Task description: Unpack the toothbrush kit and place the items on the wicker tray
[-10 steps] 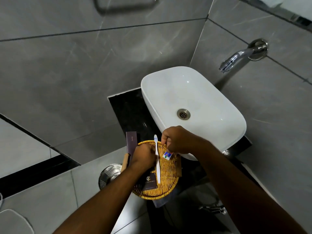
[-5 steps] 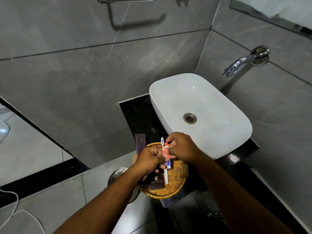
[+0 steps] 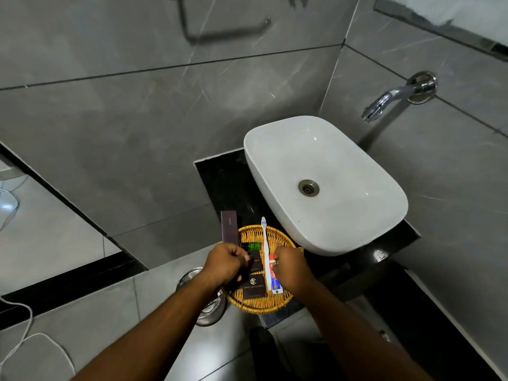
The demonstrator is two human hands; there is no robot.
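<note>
A round wicker tray [image 3: 257, 307] sits on the black counter in front of the basin. A white toothbrush [image 3: 265, 243] lies lengthwise on it, its head past the far rim. Beside it lies a small red, white and blue toothpaste tube [image 3: 275, 280]; my right hand [image 3: 292, 268] pinches its upper end. My left hand [image 3: 225, 264] hovers over the tray's left side, its fingers curled around a dark packet [image 3: 242, 274]. Dark branded packets [image 3: 254, 289] and a green item [image 3: 254, 246] also rest on the tray.
A tall dark box [image 3: 229, 226] lies at the tray's far left edge. The white basin [image 3: 324, 185] crowds the tray on the right, with a wall tap [image 3: 384, 101] above it. A steel bin [image 3: 204, 301] stands below left, and a white cable [image 3: 24, 336] lies on the floor.
My right hand has brought the toothpaste tube down onto the tray beside the toothbrush. My hands have moved apart, uncovering the tray's middle.
</note>
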